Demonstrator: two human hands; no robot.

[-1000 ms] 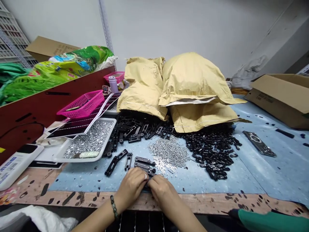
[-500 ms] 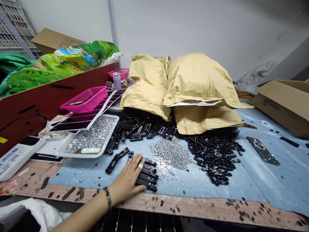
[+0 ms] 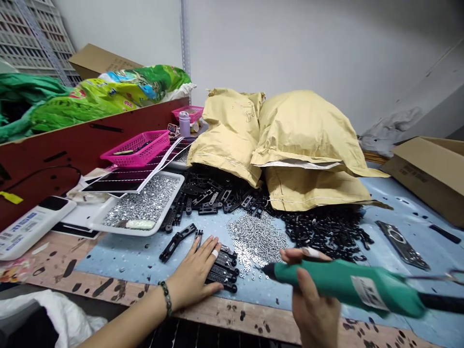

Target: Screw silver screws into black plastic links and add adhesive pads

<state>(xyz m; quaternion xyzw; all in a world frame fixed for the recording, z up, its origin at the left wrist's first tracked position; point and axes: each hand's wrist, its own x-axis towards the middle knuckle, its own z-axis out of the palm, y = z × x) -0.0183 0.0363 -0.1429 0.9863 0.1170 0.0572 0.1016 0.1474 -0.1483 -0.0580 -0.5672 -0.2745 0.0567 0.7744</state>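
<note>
My left hand (image 3: pixel 197 275) lies flat, fingers stretched, over a row of black plastic arms (image 3: pixel 225 270) near the table's front edge. Part of the row is hidden under the palm. From the right, my right hand (image 3: pixel 313 299) grips a green electric screwdriver (image 3: pixel 337 282); its dark tip points left, toward the row. Behind the tip is a pile of silver screws (image 3: pixel 259 234), with small nuts spread along its near left side. A separate jointed black piece (image 3: pixel 177 241) rests left of my left hand.
Small black parts (image 3: pixel 326 232) heap up below the large tan sacks (image 3: pixel 308 130). A white tray of metal bits (image 3: pixel 179 193) and a pink basket (image 3: pixel 155 145) stand left. A phone (image 3: pixel 402 244) and a cardboard box (image 3: pixel 427 169) are on the right.
My right hand has come into view from the right, holding the green electric screwdriver. My left hand stays on the row of black arms. The view has shifted slightly.
</note>
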